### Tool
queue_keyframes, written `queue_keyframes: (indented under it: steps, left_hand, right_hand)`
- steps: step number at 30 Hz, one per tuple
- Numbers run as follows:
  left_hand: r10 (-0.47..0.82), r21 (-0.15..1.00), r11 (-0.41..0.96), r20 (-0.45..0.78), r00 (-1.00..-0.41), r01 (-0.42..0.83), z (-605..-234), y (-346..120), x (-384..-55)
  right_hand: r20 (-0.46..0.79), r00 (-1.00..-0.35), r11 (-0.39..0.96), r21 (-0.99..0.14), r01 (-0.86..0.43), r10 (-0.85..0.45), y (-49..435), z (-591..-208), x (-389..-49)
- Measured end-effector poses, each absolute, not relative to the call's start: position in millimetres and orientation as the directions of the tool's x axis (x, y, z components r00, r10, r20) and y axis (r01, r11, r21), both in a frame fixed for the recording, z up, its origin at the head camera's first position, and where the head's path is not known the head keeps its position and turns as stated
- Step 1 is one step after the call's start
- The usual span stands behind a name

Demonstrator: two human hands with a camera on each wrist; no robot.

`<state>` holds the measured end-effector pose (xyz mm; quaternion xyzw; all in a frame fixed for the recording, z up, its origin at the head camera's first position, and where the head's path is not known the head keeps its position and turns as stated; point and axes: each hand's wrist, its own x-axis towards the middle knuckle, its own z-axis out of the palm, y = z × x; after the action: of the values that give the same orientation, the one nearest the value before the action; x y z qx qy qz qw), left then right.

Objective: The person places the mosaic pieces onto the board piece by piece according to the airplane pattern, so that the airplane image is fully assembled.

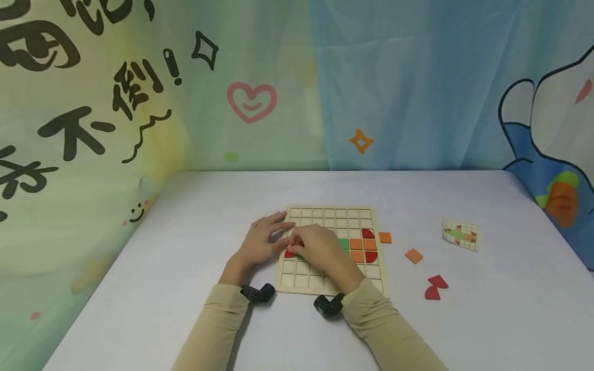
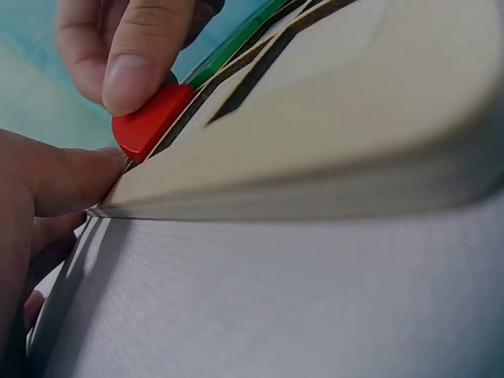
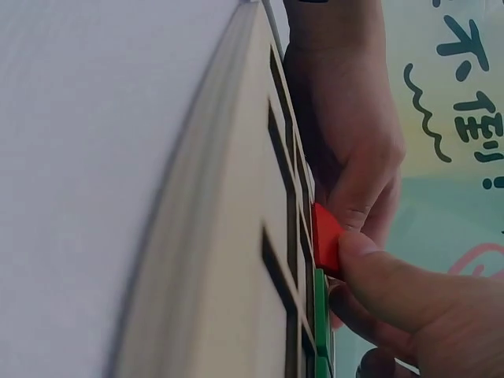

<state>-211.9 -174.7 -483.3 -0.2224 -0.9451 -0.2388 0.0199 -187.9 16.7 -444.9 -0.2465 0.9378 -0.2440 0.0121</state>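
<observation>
A wooden grid board [image 1: 287, 281] lies on the table under both hands. My right hand [image 1: 320, 247] reaches across it and pinches a red quarter-circle piece [image 2: 153, 122] between thumb and fingers, at a cell by the board's left edge. Beside that piece a green piece [image 3: 321, 315] sits in the grid. My left hand [image 1: 264, 239] rests at the board's left edge with fingers spread, its thumb close to the red piece in the left wrist view. Toward the board's right side are green, orange squares [image 1: 356, 244] and red quarter-circles [image 1: 370, 256]; my right hand hides the middle cells.
Right of the board lie one orange square [image 1: 385, 237] near its edge, another orange square [image 1: 414, 255] farther out, and two red quarter-circles [image 1: 432, 293]. A small pattern card [image 1: 460, 234] with a coloured grid picture lies beyond them. A printed curtain [image 1: 399, 93] hangs behind the table.
</observation>
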Motion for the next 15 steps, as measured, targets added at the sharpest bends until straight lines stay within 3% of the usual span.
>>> queue_keyframes:
  steps: [15]
  left_hand:
    - [0.401, 0.449, 0.794, 0.119, -0.908, 0.409, -482.1, -174.0, -211.7]
  right_hand:
    - [0.055, -0.878, 0.777, -0.441, -0.449, -0.476, 20.5, -445.2, -184.6]
